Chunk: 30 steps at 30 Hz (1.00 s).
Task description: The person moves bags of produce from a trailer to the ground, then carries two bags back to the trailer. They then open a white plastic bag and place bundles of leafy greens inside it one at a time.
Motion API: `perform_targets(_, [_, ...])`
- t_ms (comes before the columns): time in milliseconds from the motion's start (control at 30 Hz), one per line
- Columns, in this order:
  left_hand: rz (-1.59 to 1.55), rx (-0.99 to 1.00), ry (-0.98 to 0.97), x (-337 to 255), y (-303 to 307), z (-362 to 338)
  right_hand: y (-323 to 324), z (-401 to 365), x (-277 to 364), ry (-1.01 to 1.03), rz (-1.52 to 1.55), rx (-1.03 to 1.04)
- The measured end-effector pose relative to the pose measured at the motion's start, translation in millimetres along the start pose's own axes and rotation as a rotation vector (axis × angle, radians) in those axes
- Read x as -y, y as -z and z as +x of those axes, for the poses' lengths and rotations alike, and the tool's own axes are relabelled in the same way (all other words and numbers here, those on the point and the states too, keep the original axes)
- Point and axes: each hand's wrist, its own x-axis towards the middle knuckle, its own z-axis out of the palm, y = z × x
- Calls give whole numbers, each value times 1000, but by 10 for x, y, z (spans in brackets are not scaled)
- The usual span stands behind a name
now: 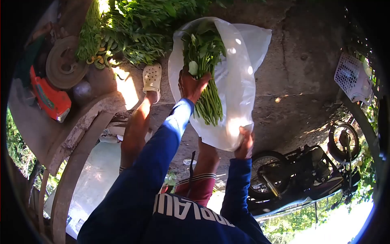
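Observation:
A bunch of leafy green stems lies over the mouth of a white plastic bag. The fingers of my left hand are wrapped round this bunch near its middle, its leaves pointing away and its cut stems toward me. At the near edge of the bag, my right hand pinches the plastic. The bag is spread wide around the bunch, and its far corner sticks out to the right. A big pile of loose greens rests on the ground beyond my left hand.
My foot in a cream clog stands left of the bag. Farther left are a red-orange tool or case and a round disc. A motorcycle is at the lower right, with a white plastic crate above it.

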Motion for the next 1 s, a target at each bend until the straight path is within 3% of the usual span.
perform_targets(33, [-93, 47, -31, 42, -35, 46, 49, -21, 152, 334, -81, 36])
perform_targets(67, [-98, 49, -29, 91, -97, 82, 86, -27, 354, 188, 33, 36])
perform_targets(133, [-137, -93, -52, 279, -245, 144, 323, -48, 290, 286, -709, 29])
perform_targets(167, [-154, -150, -103, 412, -348, 188, 320, 11, 86, -214, 3, -35])
perform_targets(200, [-157, -153, -91, 336, -386, 112, 420, 40, -253, -50, -270, 65])
perform_targets(267, [122, -286, -57, 36, -453, -17, 441, 36, -636, 248, -529, 145])
perform_targets(300, [190, -253, -80, 100, -503, -28, 57, 49, -194, -181, 169, 69])
perform_targets(367, [202, -160, -110, 123, -554, -46, 75, 286, -170, 146, -42, 35])
perform_targets(400, [211, -105, -104, 134, -551, -54, 26, 407, 13, 158, 333, 130])
perform_targets(433, [273, -60, -164, 183, -550, -64, -182, 475, 564, -169, 418, 174])
perform_targets(500, [360, -11, -237, 276, -497, -100, 134, 711, 558, -101, 270, 23])
perform_targets(567, [457, 49, -391, 345, -457, -111, 236, 1153, 818, -260, -179, 278])
perform_targets(633, [482, 118, -425, 314, -367, -159, -89, 1303, 1067, -101, -507, 132])
perform_targets(733, [527, 214, -510, 335, -300, -199, -331, 1820, 1134, -43, -557, 141])
perform_targets(800, [589, 288, -581, 317, -284, -224, -257, 2337, 958, 53, -995, 119])
perform_targets(833, [559, 265, -648, 327, -283, -218, -209, 2369, 932, 58, -992, 121])
perform_targets(900, [550, 254, -701, 351, -249, -193, -116, 2304, 863, 246, -407, 182])
perform_targets(933, [536, 248, -748, 365, -236, -202, -114, 2205, 897, 239, -411, 185])
perform_targets(1000, [594, 237, -818, 430, -235, -147, -89, 1991, 1083, 417, -323, -13])
